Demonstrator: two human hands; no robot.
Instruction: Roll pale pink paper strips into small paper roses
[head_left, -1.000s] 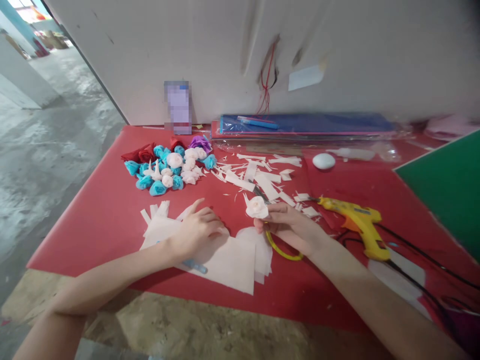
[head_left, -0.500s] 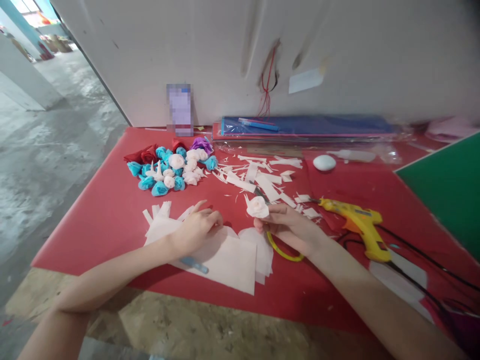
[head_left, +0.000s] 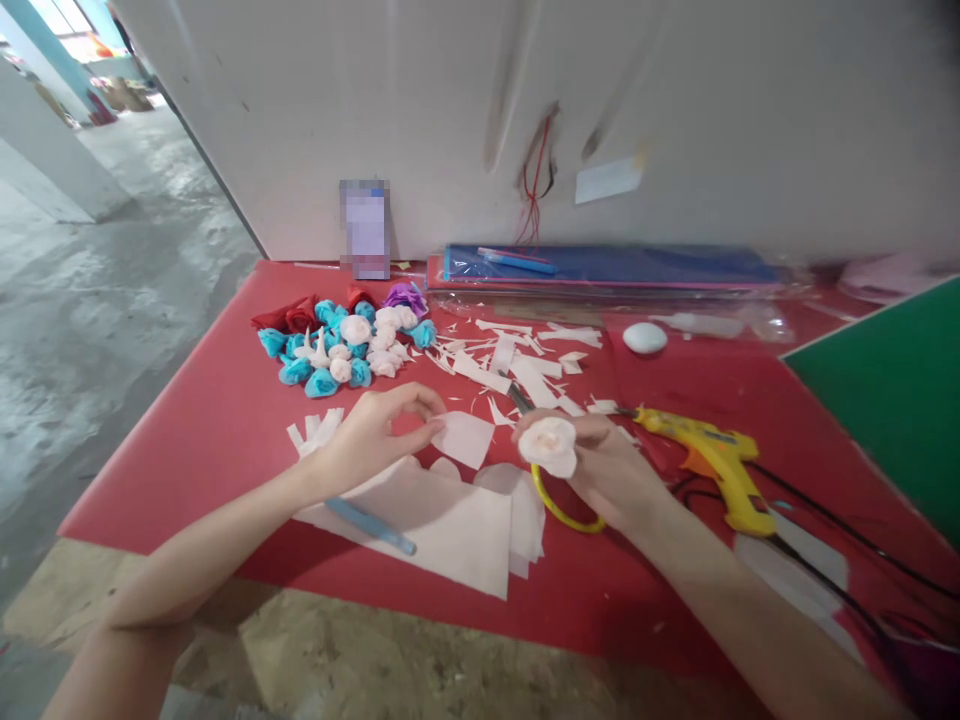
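Between the thumb and fingers of my left hand is a white paper petal, held out flat toward the right. My right hand grips a white paper rose whose layered face is turned up to me. Yellow-handled scissors lie under and beside the right hand, their blades partly covered. Below the hands, white paper sheets and cut petals lie on the red table, with a blue pen across them.
Finished blue, white, red and purple paper roses are heaped at the back left. White paper scraps cover the middle. A yellow glue gun with its cord lies right, near a white egg-shaped object. A phone leans on the wall.
My left hand has lifted from the paper pile with a petal in its fingers. My right hand has brought the rose down and right, its face turned more toward me.
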